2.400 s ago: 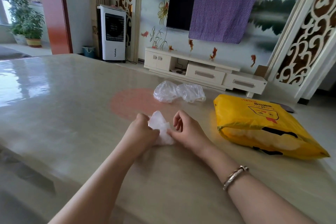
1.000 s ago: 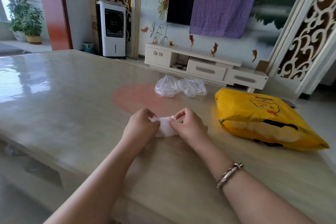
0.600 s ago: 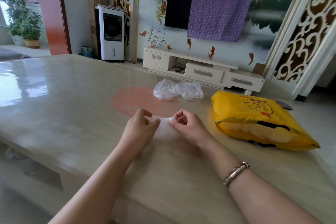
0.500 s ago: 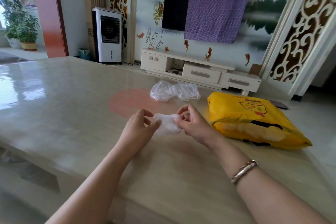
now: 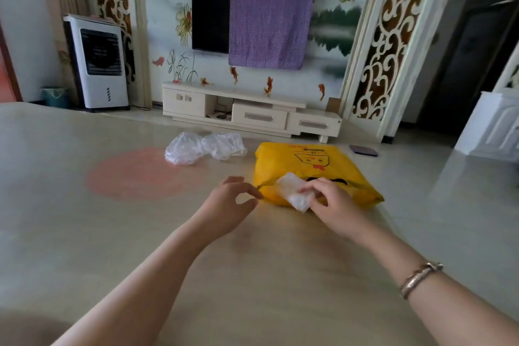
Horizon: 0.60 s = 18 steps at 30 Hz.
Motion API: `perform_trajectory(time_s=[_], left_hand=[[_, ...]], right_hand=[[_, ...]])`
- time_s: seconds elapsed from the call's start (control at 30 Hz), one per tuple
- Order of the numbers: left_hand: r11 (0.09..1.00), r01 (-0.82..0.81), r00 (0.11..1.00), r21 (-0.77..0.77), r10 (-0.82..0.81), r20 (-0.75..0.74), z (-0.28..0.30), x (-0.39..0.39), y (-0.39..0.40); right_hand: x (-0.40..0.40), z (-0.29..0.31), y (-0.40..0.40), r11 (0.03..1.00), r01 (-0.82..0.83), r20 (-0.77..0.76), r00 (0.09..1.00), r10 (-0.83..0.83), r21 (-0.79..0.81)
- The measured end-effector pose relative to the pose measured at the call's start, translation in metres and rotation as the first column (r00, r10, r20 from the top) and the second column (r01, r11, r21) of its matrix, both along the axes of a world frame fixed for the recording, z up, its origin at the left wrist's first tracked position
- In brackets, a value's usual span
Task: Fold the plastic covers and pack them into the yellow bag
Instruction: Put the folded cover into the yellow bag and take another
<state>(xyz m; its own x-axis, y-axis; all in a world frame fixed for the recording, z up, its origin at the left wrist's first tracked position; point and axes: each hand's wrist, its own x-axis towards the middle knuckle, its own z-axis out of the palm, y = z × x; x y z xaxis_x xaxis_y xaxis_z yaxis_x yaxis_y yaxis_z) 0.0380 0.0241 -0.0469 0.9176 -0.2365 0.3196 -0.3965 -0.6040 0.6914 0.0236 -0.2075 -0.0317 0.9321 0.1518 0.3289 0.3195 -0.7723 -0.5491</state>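
Reading across from the left of the frame, my first task items are the loose plastic covers [image 5: 205,147] at centre, above the hands: thin, clear, crinkled film in two puffy heaps lying on the glossy beige table [image 5: 84,233], at the edge of a faint pink round patch. I judge them still unfolded.

Below and right of them, my left hand [image 5: 229,205] hovers just beside the near corner of the yellow bag [image 5: 314,166]. Its fingers [image 5: 243,181] are loosely curled with thumb and forefinger almost meeting, and they grasp nothing.

To the right, my right hand [image 5: 332,203] pinches the folded cover [image 5: 295,191] — a small, whitish, flattened wad — against the front of the bag, where a dark slit seems to be the mouth.

So the step in hand looks like packing. Next, I think, the left hand should lift the slick, floppy lip so the wad can slide in without springing open — then I reach for the heaps.
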Motion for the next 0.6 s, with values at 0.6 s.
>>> perform_trajectory(time_s=[0.6], left_hand=[[0.998,-0.065,0.979,0.027,0.058,0.197,-0.025,0.015,-0.041]], right_hand=[[0.062,-0.014,0.046,0.849,0.061,-0.176,0.968,-0.179,-0.525]])
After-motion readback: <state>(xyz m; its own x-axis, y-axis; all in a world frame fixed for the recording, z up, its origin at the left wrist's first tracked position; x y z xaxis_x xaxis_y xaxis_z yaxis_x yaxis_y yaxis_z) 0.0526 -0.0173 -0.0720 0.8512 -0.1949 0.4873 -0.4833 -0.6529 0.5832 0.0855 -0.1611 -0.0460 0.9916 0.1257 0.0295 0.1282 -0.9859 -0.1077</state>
